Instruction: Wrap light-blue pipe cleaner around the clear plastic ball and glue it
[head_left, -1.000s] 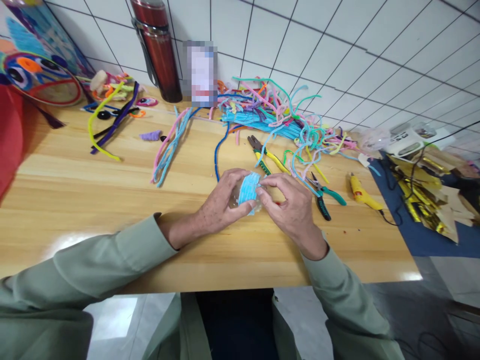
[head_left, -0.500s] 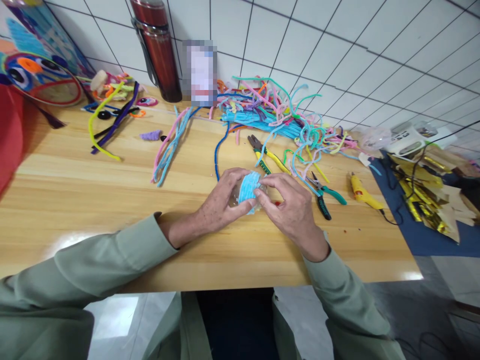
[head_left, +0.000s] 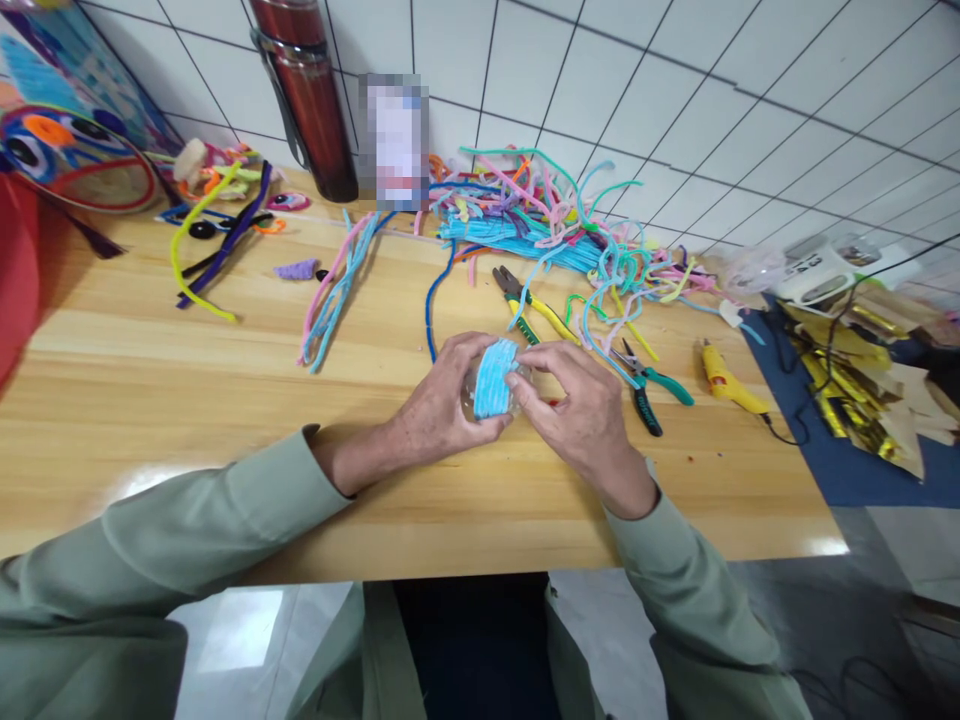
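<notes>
Fingers of left hand [head_left: 442, 400] and right hand [head_left: 581, 405] grip between them a rounded, clear, fuzzy-blue-banded piece [head_left: 493, 382], likely light, best edge-held.

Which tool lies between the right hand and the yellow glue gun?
In the head view, the pliers with teal-and-black handles lie between the right hand and the yellow glue gun.

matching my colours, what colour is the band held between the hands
Light blue; the band shows best in the head view.
</notes>
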